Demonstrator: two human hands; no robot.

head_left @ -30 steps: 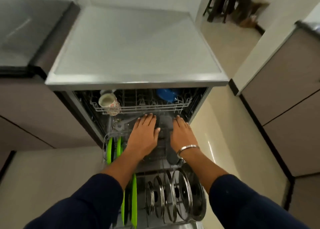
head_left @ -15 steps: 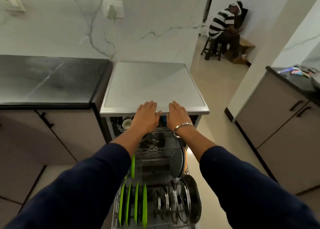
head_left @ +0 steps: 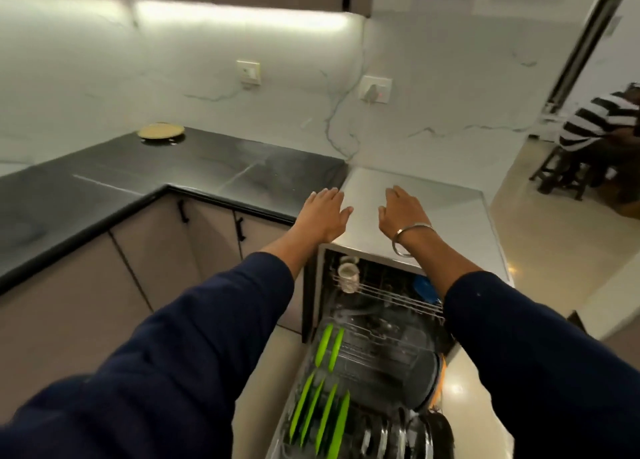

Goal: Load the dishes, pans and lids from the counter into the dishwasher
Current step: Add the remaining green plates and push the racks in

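The dishwasher (head_left: 464, 230) stands open below me with its lower rack (head_left: 367, 351) pulled out. Green plates (head_left: 325, 410) stand on edge in the rack's left side, a large dark pan (head_left: 412, 368) leans at its right, and several steel-rimmed lids (head_left: 408, 434) stand at the near end. A cup (head_left: 347, 275) and a blue dish (head_left: 425, 288) sit in the upper rack. My left hand (head_left: 322, 216) and my right hand (head_left: 403, 212) hover above the dishwasher's top, fingers straight, holding nothing. A yellowish plate (head_left: 161, 132) lies far back on the black counter (head_left: 145, 178).
Grey cabinets with black handles (head_left: 183, 210) run under the counter on the left. Two wall sockets (head_left: 375, 89) sit on the marble backsplash. A person in a striped shirt (head_left: 599, 122) sits on a stool through the doorway at the right. Pale floor lies right of the dishwasher.
Both hands rose out of the rack, past the dishwasher's front edge, to above its top. My view lifted and swung left, bringing the black counter and the yellowish plate into sight.
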